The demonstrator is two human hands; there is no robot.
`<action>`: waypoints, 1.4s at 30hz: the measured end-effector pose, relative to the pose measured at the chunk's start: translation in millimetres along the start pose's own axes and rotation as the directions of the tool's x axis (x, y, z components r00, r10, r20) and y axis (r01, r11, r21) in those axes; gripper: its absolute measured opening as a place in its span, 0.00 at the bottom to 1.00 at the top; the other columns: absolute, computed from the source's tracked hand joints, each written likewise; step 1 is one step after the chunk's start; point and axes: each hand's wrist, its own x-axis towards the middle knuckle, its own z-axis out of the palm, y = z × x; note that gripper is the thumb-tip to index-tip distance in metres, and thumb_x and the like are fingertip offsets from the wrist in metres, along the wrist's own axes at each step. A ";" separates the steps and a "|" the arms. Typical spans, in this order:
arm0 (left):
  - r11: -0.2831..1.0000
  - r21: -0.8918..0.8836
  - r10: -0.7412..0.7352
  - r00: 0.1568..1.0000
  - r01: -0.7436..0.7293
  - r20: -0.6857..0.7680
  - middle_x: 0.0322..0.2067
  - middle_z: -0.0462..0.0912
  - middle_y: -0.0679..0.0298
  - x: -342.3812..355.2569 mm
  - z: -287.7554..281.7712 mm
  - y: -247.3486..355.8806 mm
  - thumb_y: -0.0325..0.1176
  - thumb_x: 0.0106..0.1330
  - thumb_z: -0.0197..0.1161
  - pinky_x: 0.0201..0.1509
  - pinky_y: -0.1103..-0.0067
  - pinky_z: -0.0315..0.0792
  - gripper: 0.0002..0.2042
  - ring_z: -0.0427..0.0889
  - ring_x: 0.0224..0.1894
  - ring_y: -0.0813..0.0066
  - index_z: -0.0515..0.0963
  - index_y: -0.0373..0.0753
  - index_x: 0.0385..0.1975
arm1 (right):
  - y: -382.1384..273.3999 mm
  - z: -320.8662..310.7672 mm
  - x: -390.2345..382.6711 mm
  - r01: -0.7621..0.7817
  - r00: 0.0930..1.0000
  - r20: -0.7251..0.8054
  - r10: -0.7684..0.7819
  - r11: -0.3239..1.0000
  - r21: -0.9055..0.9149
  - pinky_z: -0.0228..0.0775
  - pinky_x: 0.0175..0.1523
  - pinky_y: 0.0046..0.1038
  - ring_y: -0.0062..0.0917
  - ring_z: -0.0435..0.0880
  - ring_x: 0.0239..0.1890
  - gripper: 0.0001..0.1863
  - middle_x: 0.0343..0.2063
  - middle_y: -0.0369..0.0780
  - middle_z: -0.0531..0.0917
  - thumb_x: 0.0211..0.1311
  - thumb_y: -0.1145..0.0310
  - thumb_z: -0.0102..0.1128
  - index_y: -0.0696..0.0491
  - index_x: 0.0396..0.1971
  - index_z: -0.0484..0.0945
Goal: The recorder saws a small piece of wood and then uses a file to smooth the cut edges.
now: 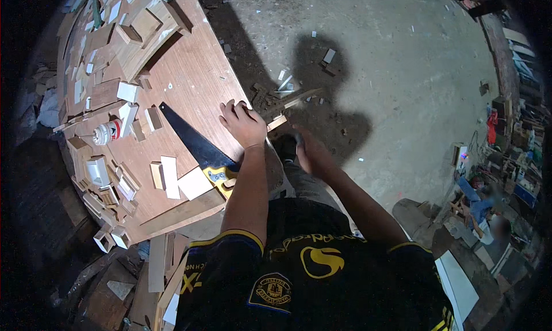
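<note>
My left hand (244,123) is at the right edge of the wooden table, its fingers bent over a small wooden piece (276,123). The end of that piece sticks out past the edge, and the rest is hidden under my palm. Just right of and below this end is my right hand (310,151), off the table. Its fingers are curled into shadow, so whether they hold anything is unclear. A handsaw (198,142) with a dark blade and yellow handle lies flat on the table, left of my left forearm.
Wood offcuts and small box-like pieces crowd the table's left side, around a white tub (107,133). A larger wooden assembly (150,35) stands at the far end. Scraps lie on the concrete floor (397,72). Another person (480,207) sits low at the right, among clutter.
</note>
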 end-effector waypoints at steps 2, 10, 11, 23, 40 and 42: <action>1.000 0.007 0.000 1.000 0.000 -0.019 0.52 0.70 0.51 0.0 2.1 -2.4 0.28 0.56 0.55 0.65 0.45 0.52 0.10 0.62 0.64 0.41 0.74 0.37 0.38 | -40.5 -26.0 -23.0 -0.047 0.958 0.278 0.070 0.995 -0.088 0.71 0.47 0.49 0.54 0.80 0.40 0.32 0.39 0.60 0.78 0.65 0.72 0.46 0.56 0.69 0.51; 0.996 -0.090 0.002 0.991 -0.014 -0.132 0.50 0.70 0.51 2.2 18.7 -10.2 0.27 0.51 0.54 0.62 0.40 0.53 0.10 0.63 0.64 0.39 0.75 0.37 0.34 | -64.7 -24.6 -57.5 -0.102 0.922 0.346 0.170 0.973 -0.207 0.72 0.49 0.48 0.52 0.79 0.43 0.36 0.40 0.59 0.79 0.65 0.73 0.45 0.55 0.72 0.44; 0.999 -0.048 -0.003 0.994 -0.003 -0.111 0.50 0.70 0.51 1.4 19.2 -9.8 0.27 0.51 0.54 0.62 0.40 0.53 0.10 0.64 0.63 0.38 0.75 0.37 0.33 | -65.1 -23.5 -58.5 -0.051 0.944 0.307 0.117 0.975 -0.215 0.72 0.50 0.48 0.52 0.79 0.44 0.36 0.40 0.58 0.80 0.65 0.73 0.45 0.56 0.72 0.43; 0.974 0.099 0.211 0.974 -0.202 -0.087 0.46 0.71 0.51 17.9 -9.1 -0.2 0.26 0.59 0.55 0.56 0.50 0.66 0.03 0.69 0.57 0.41 0.73 0.37 0.32 | -107.7 -33.7 -52.7 -0.185 0.804 0.434 0.406 0.865 -0.467 0.75 0.31 0.47 0.49 0.83 0.25 0.42 0.29 0.58 0.82 0.58 0.75 0.48 0.59 0.71 0.39; 0.995 0.012 0.100 0.995 -0.100 0.017 0.47 0.67 0.50 11.6 -0.4 -5.7 0.30 0.65 0.55 0.62 0.51 0.63 0.06 0.66 0.58 0.44 0.74 0.35 0.28 | -177.6 -25.5 1.2 0.042 0.826 0.372 0.422 0.613 -0.789 0.77 0.24 0.33 0.34 0.86 0.25 0.32 0.25 0.47 0.84 0.63 0.70 0.50 0.60 0.67 0.58; 0.995 0.008 0.097 0.994 -0.097 -0.051 0.48 0.67 0.50 2.9 18.2 -30.8 0.30 0.65 0.55 0.62 0.51 0.62 0.07 0.65 0.58 0.44 0.74 0.34 0.28 | -187.0 -25.6 3.5 0.039 0.824 0.375 0.425 0.617 -0.786 0.77 0.24 0.33 0.34 0.86 0.24 0.30 0.24 0.45 0.85 0.63 0.70 0.49 0.60 0.66 0.60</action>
